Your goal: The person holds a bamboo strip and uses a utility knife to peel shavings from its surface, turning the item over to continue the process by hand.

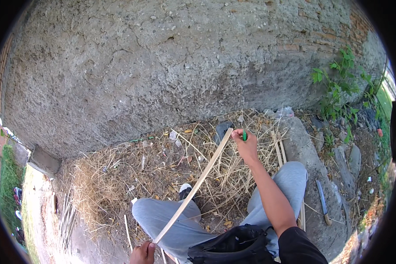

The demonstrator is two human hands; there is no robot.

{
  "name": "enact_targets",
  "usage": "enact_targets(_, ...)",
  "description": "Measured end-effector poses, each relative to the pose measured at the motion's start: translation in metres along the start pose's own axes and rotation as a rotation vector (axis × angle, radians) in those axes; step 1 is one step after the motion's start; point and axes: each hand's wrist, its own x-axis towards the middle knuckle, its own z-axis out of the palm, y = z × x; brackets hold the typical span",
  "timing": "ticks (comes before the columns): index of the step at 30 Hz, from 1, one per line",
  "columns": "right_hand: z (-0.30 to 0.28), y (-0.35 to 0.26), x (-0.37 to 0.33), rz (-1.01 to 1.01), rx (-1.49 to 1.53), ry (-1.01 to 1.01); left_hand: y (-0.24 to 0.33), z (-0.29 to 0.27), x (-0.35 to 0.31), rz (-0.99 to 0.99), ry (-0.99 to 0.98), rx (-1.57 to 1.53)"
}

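A long, flat, pale strip, which looks like split bamboo (193,187), runs slantwise across my lap from lower left to upper right. My left hand (142,254) is closed round its lower end, at the bottom edge of the view. At the far end, my right hand (247,147) is closed on a short green pen-like thing (244,136), its fingers close beside the strip's tip. Whether those fingers also touch the strip I cannot tell. A knife (323,201) with a wooden handle lies on the stone ledge to my right.
A rough, cracked wall (171,66) rises ahead. Thin shavings (233,176) and a straw heap (92,193) cover the ground. More pale strips (279,149) lie by my right knee. A black bag (233,246) rests at my lap. A leafy plant (341,86) grows at the right.
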Motion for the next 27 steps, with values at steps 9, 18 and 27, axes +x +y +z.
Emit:
enact_targets(9,-0.005,-0.001,0.003,0.554,0.779,-0.088,-0.002,0.000,0.004,0.010,-0.037,-0.045)
enact_targets(18,-0.006,0.002,0.006,0.647,0.756,0.180,0.003,-0.001,0.006,0.063,-0.068,0.009)
enact_targets(27,-0.005,0.010,0.010,0.577,0.697,0.295,-0.011,-0.003,0.004,0.001,-0.227,-0.217)
